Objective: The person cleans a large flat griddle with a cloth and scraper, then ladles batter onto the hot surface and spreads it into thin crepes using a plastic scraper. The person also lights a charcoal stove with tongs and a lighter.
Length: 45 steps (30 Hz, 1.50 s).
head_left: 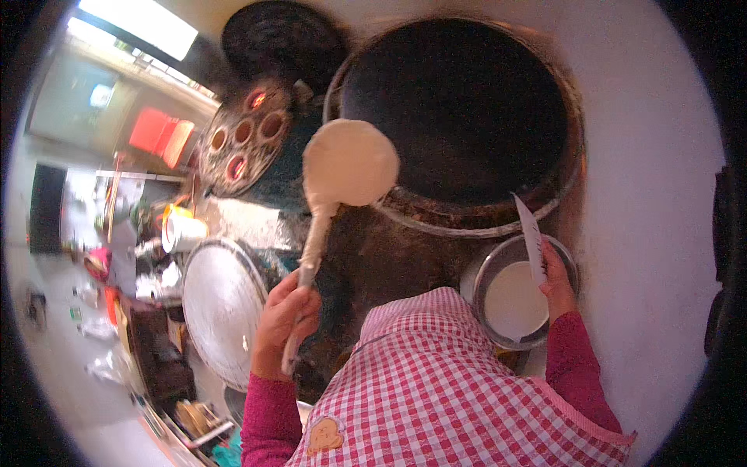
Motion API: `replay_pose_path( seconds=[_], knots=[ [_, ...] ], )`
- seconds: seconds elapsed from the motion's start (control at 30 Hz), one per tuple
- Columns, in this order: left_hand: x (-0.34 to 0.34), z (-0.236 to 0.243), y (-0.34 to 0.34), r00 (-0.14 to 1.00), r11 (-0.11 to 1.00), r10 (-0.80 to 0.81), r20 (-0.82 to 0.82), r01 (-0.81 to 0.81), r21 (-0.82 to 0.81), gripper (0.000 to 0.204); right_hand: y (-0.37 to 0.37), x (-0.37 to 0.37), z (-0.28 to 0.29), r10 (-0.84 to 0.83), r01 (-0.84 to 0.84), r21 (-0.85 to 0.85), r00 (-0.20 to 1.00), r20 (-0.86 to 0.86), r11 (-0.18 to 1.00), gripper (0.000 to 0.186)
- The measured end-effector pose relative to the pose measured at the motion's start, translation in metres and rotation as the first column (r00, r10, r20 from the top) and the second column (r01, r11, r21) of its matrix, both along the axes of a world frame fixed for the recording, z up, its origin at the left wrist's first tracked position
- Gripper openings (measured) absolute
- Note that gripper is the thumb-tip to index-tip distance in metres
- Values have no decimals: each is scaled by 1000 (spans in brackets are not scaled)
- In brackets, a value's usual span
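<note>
My left hand (286, 319) grips the handle of a ladle (350, 159). Its round head is filled or coated with beige batter, which also covers the upper handle, and it hangs beside the large black round griddle (455, 101). My right hand (556, 276) is closed on a flat, thin white scraper (527, 233), tilted upright above the right side of a steel pot (513, 303) holding pale batter. The pot sits just below the griddle's lower right rim.
A stove with several round burner holes (243, 136) and a black round plate (276, 35) lie at upper left. A large silver lid (222, 307) is left of my hand, near a white bucket (183, 229). A red chair (156, 136) stands beyond; a pale wall (650, 194) borders the right.
</note>
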<state>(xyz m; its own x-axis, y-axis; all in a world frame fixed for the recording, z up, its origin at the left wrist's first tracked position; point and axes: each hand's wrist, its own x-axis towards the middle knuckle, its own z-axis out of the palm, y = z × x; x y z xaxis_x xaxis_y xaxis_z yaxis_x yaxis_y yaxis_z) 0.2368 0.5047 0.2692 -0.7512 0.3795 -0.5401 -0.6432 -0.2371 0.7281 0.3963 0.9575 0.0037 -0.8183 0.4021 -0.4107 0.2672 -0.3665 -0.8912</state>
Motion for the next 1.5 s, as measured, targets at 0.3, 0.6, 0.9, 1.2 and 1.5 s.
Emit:
replay_pose_path(
  seconds=[0.3,0.6,0.9,1.2,1.5],
  knots=[
    [-78,-95,126,333,208,-919,-210,-42,-977,49,-10,18,9,-251,278,-248,958,138,928,44],
    [-70,-80,135,578,516,-716,-392,59,-855,47,-18,10,1,-451,425,-316,892,-10,848,45],
    [-87,-72,154,817,797,-495,-296,292,-528,32,-6,-31,15,-368,342,-295,929,-36,892,50],
    [-88,-51,104,983,897,-182,10,162,411,34,-19,-82,64,-363,329,-271,928,-84,904,52],
    [33,-49,-111,873,343,428,235,-397,851,30,-120,-287,63,60,-47,216,997,-52,975,23]
  ],
)
